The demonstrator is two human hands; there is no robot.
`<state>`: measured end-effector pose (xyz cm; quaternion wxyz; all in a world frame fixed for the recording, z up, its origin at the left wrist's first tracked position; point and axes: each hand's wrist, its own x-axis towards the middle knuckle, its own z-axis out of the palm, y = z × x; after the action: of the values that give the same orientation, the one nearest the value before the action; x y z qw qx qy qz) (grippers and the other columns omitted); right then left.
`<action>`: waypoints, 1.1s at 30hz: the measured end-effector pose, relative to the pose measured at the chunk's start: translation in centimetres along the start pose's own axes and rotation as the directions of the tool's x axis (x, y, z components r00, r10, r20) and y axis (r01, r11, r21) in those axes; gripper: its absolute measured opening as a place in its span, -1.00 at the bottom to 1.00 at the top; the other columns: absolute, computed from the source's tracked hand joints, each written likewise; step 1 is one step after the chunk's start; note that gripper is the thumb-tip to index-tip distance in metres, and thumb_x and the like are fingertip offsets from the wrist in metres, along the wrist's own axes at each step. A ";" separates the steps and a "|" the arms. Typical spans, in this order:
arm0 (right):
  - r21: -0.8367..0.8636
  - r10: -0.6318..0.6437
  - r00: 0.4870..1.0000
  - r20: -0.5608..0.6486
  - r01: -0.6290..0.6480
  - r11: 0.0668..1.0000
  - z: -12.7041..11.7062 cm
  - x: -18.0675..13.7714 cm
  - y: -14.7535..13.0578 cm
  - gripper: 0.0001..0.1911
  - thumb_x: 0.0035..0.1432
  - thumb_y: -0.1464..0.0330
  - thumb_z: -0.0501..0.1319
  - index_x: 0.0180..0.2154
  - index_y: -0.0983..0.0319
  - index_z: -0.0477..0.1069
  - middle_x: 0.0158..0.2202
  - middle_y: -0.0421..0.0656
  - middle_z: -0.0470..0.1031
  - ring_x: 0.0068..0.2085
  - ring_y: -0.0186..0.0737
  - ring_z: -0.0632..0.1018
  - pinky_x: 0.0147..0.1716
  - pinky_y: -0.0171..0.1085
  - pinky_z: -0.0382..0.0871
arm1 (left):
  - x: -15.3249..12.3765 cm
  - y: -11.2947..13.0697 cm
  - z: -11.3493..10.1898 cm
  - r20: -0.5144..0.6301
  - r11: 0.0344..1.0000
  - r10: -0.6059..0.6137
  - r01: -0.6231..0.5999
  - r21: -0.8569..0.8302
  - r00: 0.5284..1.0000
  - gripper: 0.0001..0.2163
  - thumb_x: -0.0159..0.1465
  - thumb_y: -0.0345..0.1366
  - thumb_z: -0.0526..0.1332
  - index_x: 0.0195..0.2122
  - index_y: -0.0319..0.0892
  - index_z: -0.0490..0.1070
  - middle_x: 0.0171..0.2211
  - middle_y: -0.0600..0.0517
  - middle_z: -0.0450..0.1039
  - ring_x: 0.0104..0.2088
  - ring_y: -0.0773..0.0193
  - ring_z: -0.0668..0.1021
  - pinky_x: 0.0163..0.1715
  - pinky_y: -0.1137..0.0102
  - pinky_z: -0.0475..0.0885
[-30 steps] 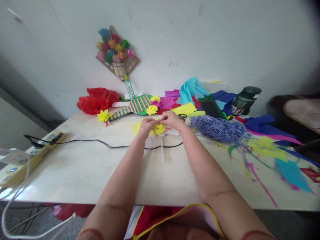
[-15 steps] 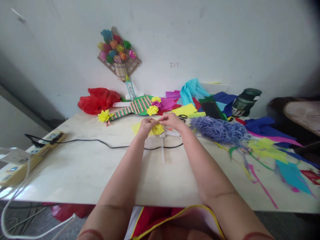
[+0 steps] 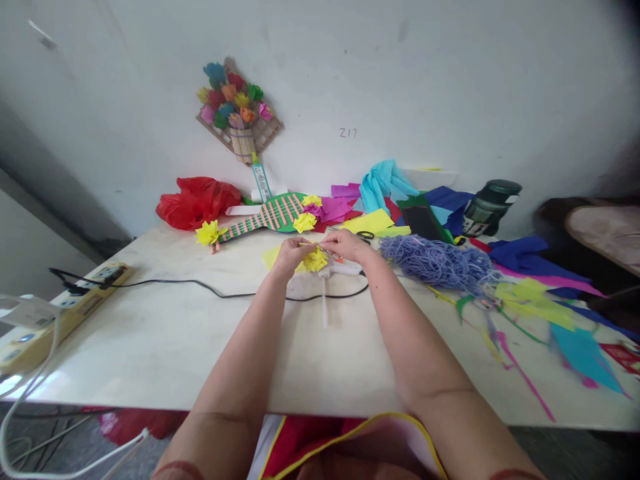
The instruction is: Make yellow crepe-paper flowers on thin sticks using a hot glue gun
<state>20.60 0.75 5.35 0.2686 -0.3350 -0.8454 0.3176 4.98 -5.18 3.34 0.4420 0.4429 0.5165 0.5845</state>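
Two hands meet above the table (image 3: 150,347): the left hand (image 3: 291,255) pinches a thin bit of yellow paper (image 3: 308,245), while the right hand (image 3: 349,245) has its fingertips drawn close — whether they grip the paper too, I cannot tell. A crumpled yellow flower (image 3: 315,260) is just below the fingertips, between both hands, with no clear long axis. The glue gun (image 3: 344,268) lies sideways, nearer the right hand — a white stick (image 3: 325,307) beside it points toward the person.
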 end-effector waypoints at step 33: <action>-0.075 -0.082 0.994 -0.076 0.076 0.994 -0.1 0.2 -0.1 -0.86 0.00 0.46 0.21 -0.42 0.33 0.55 -0.56 -0.23 0.43 -0.51 -0.39 0.36 -0.46 -0.39 0.17 | 0.2 -0.2 -0.4 0.034 0.993 -0.115 0.115 0.021 0.993 -0.74 -0.18 -0.22 0.28 -0.46 -0.22 0.37 -0.54 0.05 0.42 -0.55 0.33 0.46 -0.58 0.47 0.31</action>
<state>20.48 0.81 5.52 0.3019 -0.3228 -0.8577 0.2627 4.53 -5.02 3.11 0.4799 0.4269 0.5386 0.5453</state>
